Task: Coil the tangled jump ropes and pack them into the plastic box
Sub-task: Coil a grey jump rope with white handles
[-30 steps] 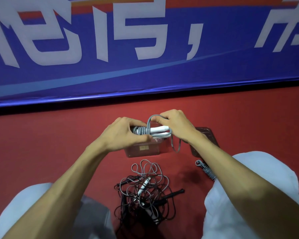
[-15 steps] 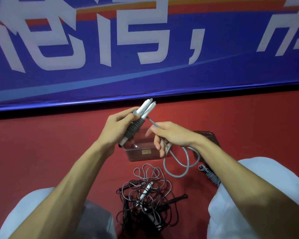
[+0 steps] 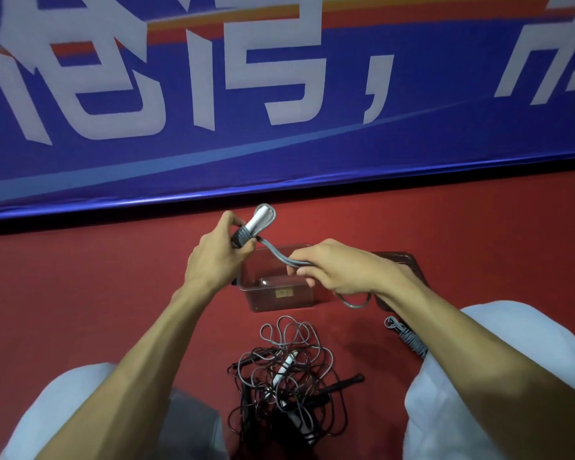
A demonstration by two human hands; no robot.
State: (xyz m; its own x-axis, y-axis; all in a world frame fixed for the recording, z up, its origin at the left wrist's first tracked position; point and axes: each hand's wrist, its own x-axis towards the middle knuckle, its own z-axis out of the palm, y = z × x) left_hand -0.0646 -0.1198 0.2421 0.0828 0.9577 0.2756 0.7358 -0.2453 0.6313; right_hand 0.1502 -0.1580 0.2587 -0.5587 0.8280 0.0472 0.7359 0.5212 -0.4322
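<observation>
Blue banner [image 3: 279,144], cropped by the frame, above the red floor [image 3: 80,293]. Tangled jump ropes [image 3: 286,386] lie on the floor near the plastic box [image 3: 279,300], which the hands partly hide. Left hand [image 3: 216,260] grips cord-wound handles [image 3: 253,225]; right hand [image 3: 342,267] pinches the grey cord [image 3: 278,257]. A coiled rope [image 3: 409,336] is half hidden by the right forearm.

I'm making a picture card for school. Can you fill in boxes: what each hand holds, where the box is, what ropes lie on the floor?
Left hand: grips grey jump rope handles, cord wound round them
Right hand: holds that rope's loose cord
Plastic box: on the red floor, beneath the hands
Tangled ropes: heap nearer the person
Coiled rope: on the floor by the right arm
</observation>
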